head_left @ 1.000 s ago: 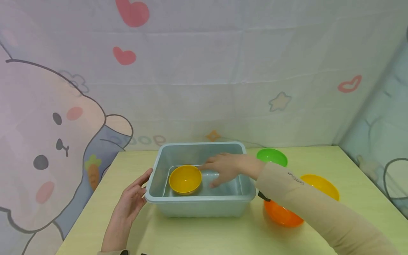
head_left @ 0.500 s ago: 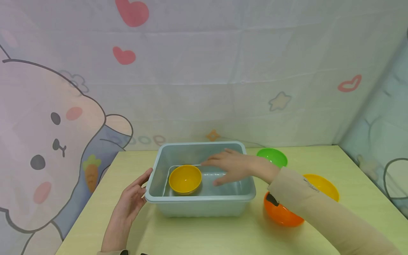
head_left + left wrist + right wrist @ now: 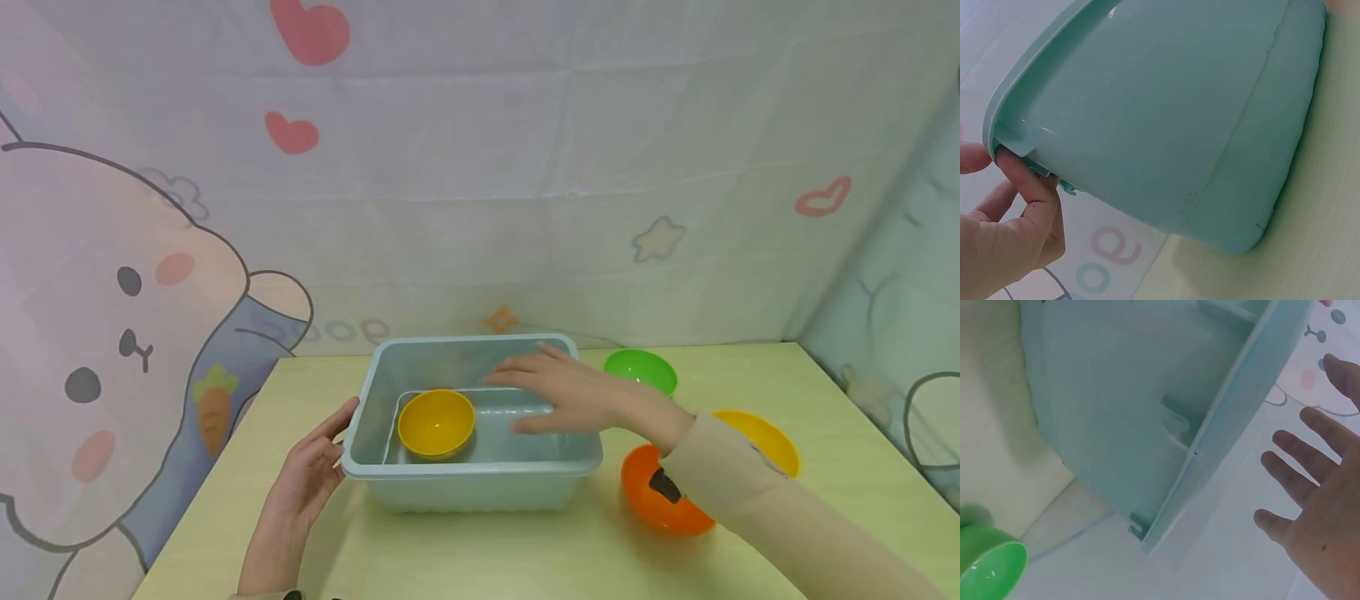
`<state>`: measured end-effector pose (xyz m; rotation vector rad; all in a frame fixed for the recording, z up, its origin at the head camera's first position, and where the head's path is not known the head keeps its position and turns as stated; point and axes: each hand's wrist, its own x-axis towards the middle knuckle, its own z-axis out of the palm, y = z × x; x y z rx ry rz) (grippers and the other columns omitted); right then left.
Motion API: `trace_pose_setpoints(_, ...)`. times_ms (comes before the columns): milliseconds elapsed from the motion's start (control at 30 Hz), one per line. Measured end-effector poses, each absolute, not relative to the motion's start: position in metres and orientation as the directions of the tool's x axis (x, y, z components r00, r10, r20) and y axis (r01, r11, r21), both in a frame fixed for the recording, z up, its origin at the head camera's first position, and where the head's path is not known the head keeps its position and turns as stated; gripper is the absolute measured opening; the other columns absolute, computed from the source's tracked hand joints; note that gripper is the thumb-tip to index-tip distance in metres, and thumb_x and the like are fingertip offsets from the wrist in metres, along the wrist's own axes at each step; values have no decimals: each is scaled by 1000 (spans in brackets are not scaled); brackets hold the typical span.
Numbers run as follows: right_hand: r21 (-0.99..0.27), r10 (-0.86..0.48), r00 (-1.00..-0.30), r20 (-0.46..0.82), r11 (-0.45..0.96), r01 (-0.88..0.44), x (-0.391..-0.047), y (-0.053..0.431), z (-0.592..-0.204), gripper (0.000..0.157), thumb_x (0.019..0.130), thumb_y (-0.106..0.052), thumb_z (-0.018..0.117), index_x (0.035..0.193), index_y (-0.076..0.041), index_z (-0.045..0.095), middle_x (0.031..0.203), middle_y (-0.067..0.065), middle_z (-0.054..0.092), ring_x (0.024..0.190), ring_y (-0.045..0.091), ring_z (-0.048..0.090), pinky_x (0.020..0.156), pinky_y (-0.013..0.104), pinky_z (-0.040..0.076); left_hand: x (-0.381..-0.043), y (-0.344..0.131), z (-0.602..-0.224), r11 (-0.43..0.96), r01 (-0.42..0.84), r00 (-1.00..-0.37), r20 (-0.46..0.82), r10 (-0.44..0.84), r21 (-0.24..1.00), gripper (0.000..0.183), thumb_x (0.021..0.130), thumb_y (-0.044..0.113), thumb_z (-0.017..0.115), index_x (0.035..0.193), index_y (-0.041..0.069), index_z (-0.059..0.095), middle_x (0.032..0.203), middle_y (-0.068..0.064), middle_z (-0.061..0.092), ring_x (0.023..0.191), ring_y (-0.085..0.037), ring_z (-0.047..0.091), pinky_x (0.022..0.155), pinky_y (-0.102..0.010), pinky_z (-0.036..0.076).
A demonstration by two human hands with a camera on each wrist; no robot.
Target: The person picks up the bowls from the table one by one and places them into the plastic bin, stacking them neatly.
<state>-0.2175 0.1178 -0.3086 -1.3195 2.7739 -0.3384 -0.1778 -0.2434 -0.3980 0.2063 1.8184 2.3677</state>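
A pale blue-green plastic bin (image 3: 472, 493) stands on the table. Inside it, toward the left, sits a small yellow bowl (image 3: 437, 423). My left hand (image 3: 303, 479) holds the bin's left rim; in the left wrist view its curled fingers (image 3: 1030, 190) tuck under the lip, with the thumb at the outer edge. Over the right half of the bin hovers my right hand (image 3: 558, 390), fingers spread and holding nothing. The right wrist view shows that hand (image 3: 1329, 506) above the rim, apart from the bin wall (image 3: 1116, 406).
Right of the bin are three more bowls: a green bowl (image 3: 643, 371) at the back, an orange bowl (image 3: 667, 515) in front and a yellow bowl (image 3: 768, 443) partly behind the right sleeve (image 3: 780, 508). A printed cloth (image 3: 465, 250) hangs behind the table (image 3: 450, 558).
My right hand has drawn back to the right, away from the yellow bowl in the bin, its fingers spreading. The left hand, bin and bowls have kept their places.
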Motion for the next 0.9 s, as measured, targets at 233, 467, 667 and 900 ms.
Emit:
trace_pose_setpoints(233,-237,-768,-620,159,580,-779,-210,127,-312,60,92,-43,59,146,-23,40,152,2,40,143,23,33,117,58,8,-177,-244,-398,-267,-15,-977,43,210,964,57,89,-4,35,138,19,53,130,13,56,114,-6,53,90,-27,45)
trace_pose_setpoints(467,-242,-748,-624,228,577,-780,-205,138,-318,60,91,-41,61,145,-24,42,151,-2,41,142,20,34,118,56,9,-176,-243,-399,-277,-11,-978,48,205,961,57,89,-5,34,130,25,60,128,14,58,113,-6,54,89,-27,46)
trace_pose_setpoints(667,-248,-728,-632,264,582,-774,-202,148,-322,60,91,-42,60,145,-27,41,152,-5,39,142,17,34,118,54,8,-175,-244,-398,-263,-27,-983,22,184,964,57,88,-4,35,132,24,59,128,14,58,114,-7,53,91,-28,45)
trace_pose_setpoints(900,-250,-709,-635,308,583,-773,-199,159,-329,60,91,-42,59,146,-28,39,153,-6,38,143,17,33,121,47,6,-177,-243,-398,-240,-44,-986,-4,166,970,56,89,-3,36,138,20,54,128,16,57,116,-6,51,92,-29,45)
